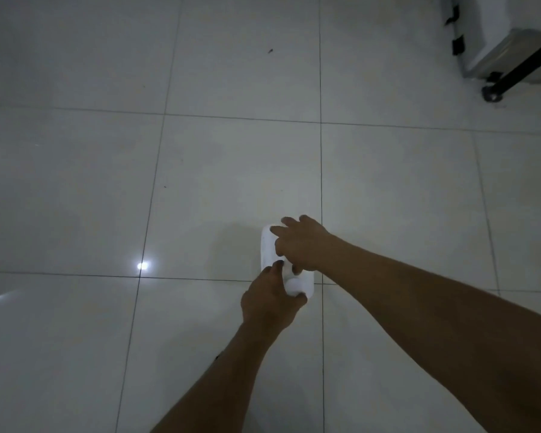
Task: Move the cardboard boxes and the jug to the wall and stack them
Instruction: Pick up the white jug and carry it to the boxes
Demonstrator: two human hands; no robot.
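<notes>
A white plastic jug (pixel 267 248) stands on the tiled floor just below the middle of the head view. My right hand (pixel 300 245) lies over its top, with the fingers reaching across the far end and curling down around it. My left hand (pixel 269 298) grips the jug's near end, thumb on one side and fingers on the other. Both forearms come in from the bottom and lower right. No cardboard boxes are in sight.
Pale glossy floor tiles (pixel 231 167) fill the view, with a bright light reflection (pixel 142 265) at the left. A grey appliance or case on a black wheeled frame (pixel 509 51) stands in the top right corner.
</notes>
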